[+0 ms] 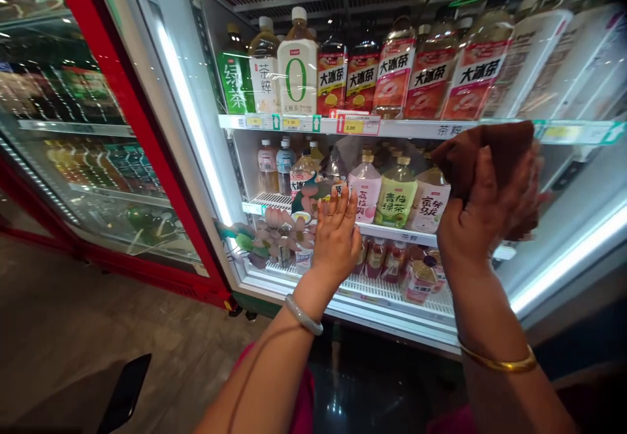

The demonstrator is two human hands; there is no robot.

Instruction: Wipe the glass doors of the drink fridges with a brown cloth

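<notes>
My right hand (490, 205) presses a brown cloth (509, 150) to the glass door of a drinks fridge, level with the shelf edge at the right. The cloth is bunched under the palm and fingers. Lower and to the left, my left hand (337, 231) lies flat against the glass, fingers stretched out and holding nothing. Beside it is a lotus flower decal (277, 228) on the glass. Behind the door stand a pink-labelled bottle (365, 189) and a green-labelled bottle (396, 195).
Large tea bottles (297, 71) line the upper shelf, above a strip of price tags (360, 125). A red-framed fridge (147, 127) adjoins at the left. On the lower left, a dark flat object (126, 391) shows over the grey floor (63, 316).
</notes>
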